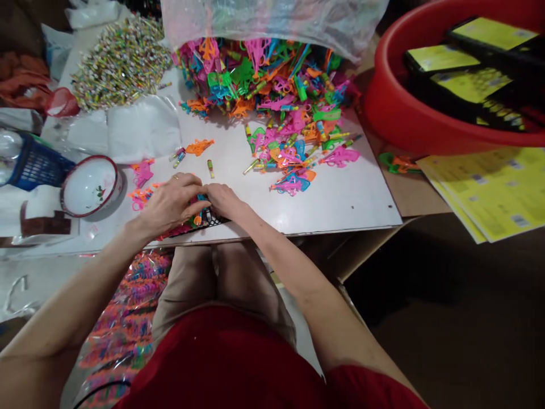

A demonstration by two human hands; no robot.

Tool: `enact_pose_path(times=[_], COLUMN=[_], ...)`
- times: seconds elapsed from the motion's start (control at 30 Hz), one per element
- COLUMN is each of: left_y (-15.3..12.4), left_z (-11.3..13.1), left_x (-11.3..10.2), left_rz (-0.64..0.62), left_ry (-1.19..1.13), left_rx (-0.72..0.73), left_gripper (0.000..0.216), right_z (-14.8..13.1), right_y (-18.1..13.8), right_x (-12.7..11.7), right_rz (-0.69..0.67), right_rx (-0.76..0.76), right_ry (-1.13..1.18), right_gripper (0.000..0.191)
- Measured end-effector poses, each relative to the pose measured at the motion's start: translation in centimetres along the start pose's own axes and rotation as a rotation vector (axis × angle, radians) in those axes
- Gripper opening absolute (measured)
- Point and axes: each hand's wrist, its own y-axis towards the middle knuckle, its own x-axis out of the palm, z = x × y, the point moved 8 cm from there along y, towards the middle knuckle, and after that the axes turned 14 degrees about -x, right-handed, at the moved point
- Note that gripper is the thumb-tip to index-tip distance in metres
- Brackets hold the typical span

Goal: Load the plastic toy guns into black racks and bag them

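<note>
My left hand [174,200], with a ring on one finger, curls over a black sheet with round holes [215,218] at the table's front edge. Between its thumb and fingers shows a small blue and orange plastic toy [198,218]. My right hand [222,200] meets it from the right, fingers bent down on the same sheet; their tips are hidden. More colourful toys lie partly under the left hand. Close by are a pink toy [142,172], an orange toy [199,147] and a small tube with a yellow label [210,168].
Bright plastic toys [255,79] spill from a clear bag [272,20] at the back. Left of it rises a heap of tiny tubes [121,62]. A white enamel bowl [87,184], blue basket [40,162], red tub [385,96] and yellow cards [498,187] flank the workspace.
</note>
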Motion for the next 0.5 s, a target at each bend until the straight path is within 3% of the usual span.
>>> enact_pose_path(times=[0.3,0.5], left_y=[-0.2,-0.7], left_z=[-1.8,-1.9], left_x=[0.4,0.8], left_rz=[-0.201,-0.138], left_ry=[-0.117,-0.172], left_rx=[0.020,0.038], left_gripper=[0.054,0.042], right_z=[0.4,0.3], right_y=[-0.9,-1.6], right_x=[0.3,0.6], right_rz=[0.033,0.073], right_rx=[0.042,0.015], right_ry=[0.067,0.121], right_gripper=[0.025,0.023])
